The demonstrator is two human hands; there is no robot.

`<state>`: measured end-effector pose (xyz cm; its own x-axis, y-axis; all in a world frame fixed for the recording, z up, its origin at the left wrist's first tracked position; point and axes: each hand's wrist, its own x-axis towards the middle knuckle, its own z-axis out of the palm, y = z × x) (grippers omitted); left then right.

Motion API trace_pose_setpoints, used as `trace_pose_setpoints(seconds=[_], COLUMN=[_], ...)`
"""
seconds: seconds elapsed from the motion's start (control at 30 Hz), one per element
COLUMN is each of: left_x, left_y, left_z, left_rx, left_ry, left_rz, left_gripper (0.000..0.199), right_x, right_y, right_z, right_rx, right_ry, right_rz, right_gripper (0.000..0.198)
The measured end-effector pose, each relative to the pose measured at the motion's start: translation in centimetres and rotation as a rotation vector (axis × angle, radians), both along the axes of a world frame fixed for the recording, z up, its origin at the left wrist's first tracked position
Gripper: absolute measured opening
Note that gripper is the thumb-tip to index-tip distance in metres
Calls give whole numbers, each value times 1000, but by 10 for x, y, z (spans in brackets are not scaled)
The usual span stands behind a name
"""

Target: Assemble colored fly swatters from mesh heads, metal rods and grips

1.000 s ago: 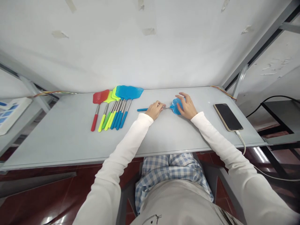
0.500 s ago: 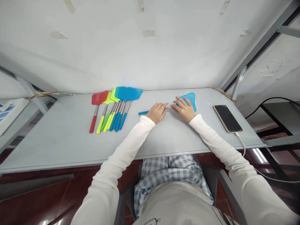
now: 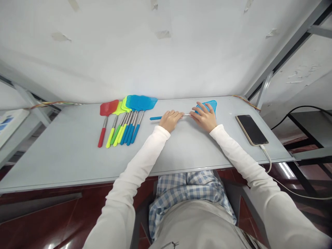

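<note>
A blue fly swatter (image 3: pixel 213 105) lies crosswise between my hands, its mesh head at the right and its blue handle end sticking out at the left. My left hand (image 3: pixel 170 120) is closed around its shaft near the handle. At the neck, close to the mesh, my right hand (image 3: pixel 204 118) grips the same swatter, with some fingers spread over the head. A short length of thin metal rod shows between the two hands. Left of them several fly swatters (image 3: pixel 142 103) lie side by side, heads toward the wall: blue, yellow, green-handled and a red one (image 3: pixel 109 108).
The grey table (image 3: pixel 77 162) runs up against a white wall (image 3: pixel 109 52) at the back. A phone (image 3: pixel 251 129) with a white cable (image 3: pixel 266 154) plugged in lies at the right. Thin wires (image 3: pixel 245 101) run along the back right edge. Metal frame posts stand at both sides.
My left hand has shifted slightly left and away from me, and a longer piece of metal rod shows between my hands. The swatter's handle end has moved left and lies more level.
</note>
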<state>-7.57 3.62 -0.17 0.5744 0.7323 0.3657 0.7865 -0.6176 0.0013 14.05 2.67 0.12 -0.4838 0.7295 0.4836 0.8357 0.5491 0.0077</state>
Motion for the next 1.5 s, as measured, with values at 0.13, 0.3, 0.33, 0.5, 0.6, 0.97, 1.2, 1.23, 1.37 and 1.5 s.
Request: trace_pose_setpoints(seconds=[0.13, 0.3, 0.33, 0.5, 0.6, 0.97, 1.2, 1.23, 1.37, 1.5], left_x=[-18, -42, -44, -33, -20, 7, 10, 10, 4, -10], left_y=[6, 14, 15, 7, -2, -14, -15, -13, -5, 3], left_z=[6, 10, 10, 9, 10, 7, 4, 4, 7, 13], left_rx=[-15, -34, -31, -5, 2, -29, -173, -184, -191, -174], left_ry=[-37, -38, -42, -54, -61, -45, 46, 58, 83, 112], left_rz=[39, 81, 84, 79, 65, 207, 304, 297, 302, 322], left_gripper=[46, 46, 46, 43, 38, 42, 36, 35, 37, 38], right_x=[15, 38, 40, 24, 7, -11, -4, -1, 12, 23], right_y=[6, 14, 15, 10, 6, -5, 6, 8, 17, 23], right_z=[5, 10, 10, 7, 5, 3, -2, -2, 2, 6], right_rx=[17, 45, 46, -22, -111, -63, -52, -45, -15, 1], right_ry=[38, 85, 83, 20, -71, -136, -182, -192, -183, -180], right_rz=[-54, -109, -112, -67, -9, -19, 15, 24, 7, -36], right_gripper=[33, 33, 33, 34, 37, 51, 42, 40, 32, 29])
